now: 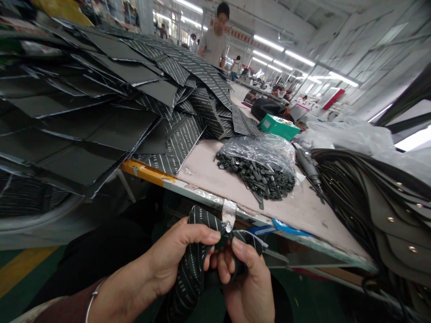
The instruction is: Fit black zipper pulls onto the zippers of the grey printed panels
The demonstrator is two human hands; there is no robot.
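Just below the table's front edge, my left hand [168, 253] is closed on a piece of black fabric [190, 273] printed with white lettering and dashed lines. The cloth is bunched and hangs down past my wrist. My right hand [251, 278] pinches the dark, folded far end of the same piece, thumb on top. Between both thumbs, a small shiny metal fitting [228, 226] sits at the bottom of a whitish tab [229, 211] on the table edge. Whether the fabric touches the fitting cannot be made out. A pale strip [257, 238] sticks out beside my right thumb.
Black printed panels [111, 107] are heaped at left, overhanging the table [198, 157]. A plastic bag of small black pieces [266, 175], a power screwdriver-like tool [310, 168] and a green box [279, 127] lie on it. Grey straps with studs [380, 211] hang at right. A person [214, 45] stands beyond.
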